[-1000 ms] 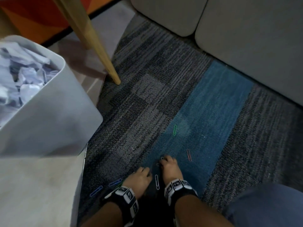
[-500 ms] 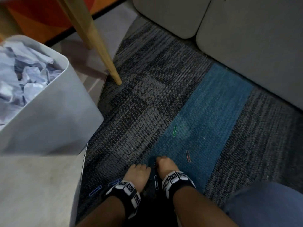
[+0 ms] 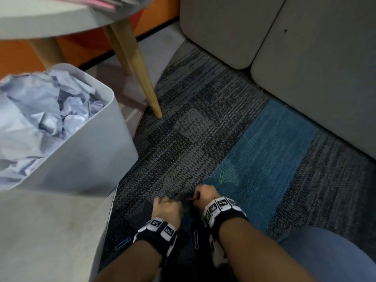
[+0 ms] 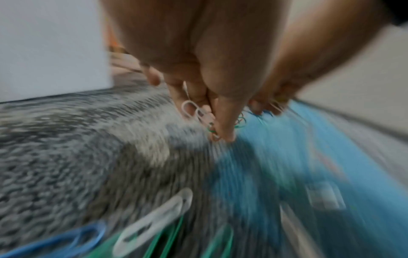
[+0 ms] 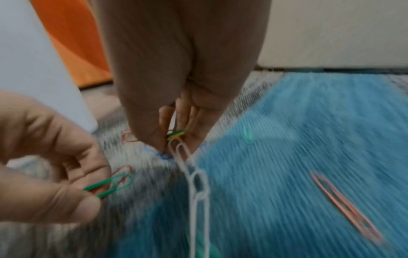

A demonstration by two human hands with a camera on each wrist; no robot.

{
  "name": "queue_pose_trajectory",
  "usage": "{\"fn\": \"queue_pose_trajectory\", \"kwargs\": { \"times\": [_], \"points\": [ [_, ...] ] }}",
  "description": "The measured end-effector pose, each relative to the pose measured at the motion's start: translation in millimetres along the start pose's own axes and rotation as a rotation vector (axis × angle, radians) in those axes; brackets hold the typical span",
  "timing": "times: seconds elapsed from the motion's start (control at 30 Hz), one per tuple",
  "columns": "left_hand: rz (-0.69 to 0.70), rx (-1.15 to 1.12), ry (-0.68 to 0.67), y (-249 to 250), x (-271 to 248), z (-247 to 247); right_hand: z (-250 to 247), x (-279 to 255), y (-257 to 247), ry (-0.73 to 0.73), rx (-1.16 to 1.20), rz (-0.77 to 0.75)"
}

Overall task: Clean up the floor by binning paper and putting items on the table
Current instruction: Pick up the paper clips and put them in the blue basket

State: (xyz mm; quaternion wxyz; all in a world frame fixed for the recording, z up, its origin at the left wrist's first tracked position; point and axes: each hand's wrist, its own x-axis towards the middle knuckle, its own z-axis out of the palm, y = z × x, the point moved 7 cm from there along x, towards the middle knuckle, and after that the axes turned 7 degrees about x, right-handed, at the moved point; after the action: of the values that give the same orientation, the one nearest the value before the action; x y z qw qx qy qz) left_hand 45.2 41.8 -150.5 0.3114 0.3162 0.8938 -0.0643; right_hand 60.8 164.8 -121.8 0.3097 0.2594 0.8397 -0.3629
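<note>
Coloured paper clips lie scattered on the carpet: a green paper clip (image 3: pixel 221 177) ahead of my hands, a white paper clip (image 3: pixel 196 239) between my wrists, a blue paper clip (image 3: pixel 122 243) at the left. My left hand (image 3: pixel 162 200) hovers low over the carpet and pinches a bunch of clips (image 4: pixel 198 113), white, green and orange. Close beside it, my right hand (image 3: pixel 198 197) pinches green and yellow clips (image 5: pixel 175 134), with linked white clips (image 5: pixel 196 176) dangling from them. An orange paper clip (image 5: pixel 344 207) lies on the blue carpet to the right.
A white bin (image 3: pixel 87 159) full of crumpled paper (image 3: pixel 46 110) stands at the left. Behind it is a round table (image 3: pixel 50 21) on wooden legs (image 3: pixel 142 74). Grey sofa cushions (image 3: pixel 305 68) border the carpet on the far right. My knee (image 3: pixel 325 257) is at the bottom right.
Both hands have lifted slightly off the carpet and their fingers have curled into pinches on clips. The head view has tilted up, and the table top now shows.
</note>
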Motion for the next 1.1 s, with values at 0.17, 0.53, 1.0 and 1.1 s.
{"fn": "queue_pose_trajectory", "kwargs": {
  "times": [0.17, 0.53, 1.0, 1.1],
  "points": [
    [-0.216, -0.800, 0.184, -39.5, -3.1, -63.3, -47.3, -6.3, -58.7, 0.128, 0.146, -0.168],
    [-0.142, -1.288, 0.501, -111.6, -69.3, -178.7, -97.3, -45.6, -173.3, 0.103, 0.372, -0.505],
    [-0.195, -1.273, 0.740, -140.8, -131.3, -233.2, -126.7, -55.6, -233.3, 0.143, 0.012, -0.692],
    [-0.125, -1.309, 0.827, -136.4, -147.0, -266.8, -140.3, -59.9, -235.6, 0.111, 0.002, -0.689]
  ]
}}
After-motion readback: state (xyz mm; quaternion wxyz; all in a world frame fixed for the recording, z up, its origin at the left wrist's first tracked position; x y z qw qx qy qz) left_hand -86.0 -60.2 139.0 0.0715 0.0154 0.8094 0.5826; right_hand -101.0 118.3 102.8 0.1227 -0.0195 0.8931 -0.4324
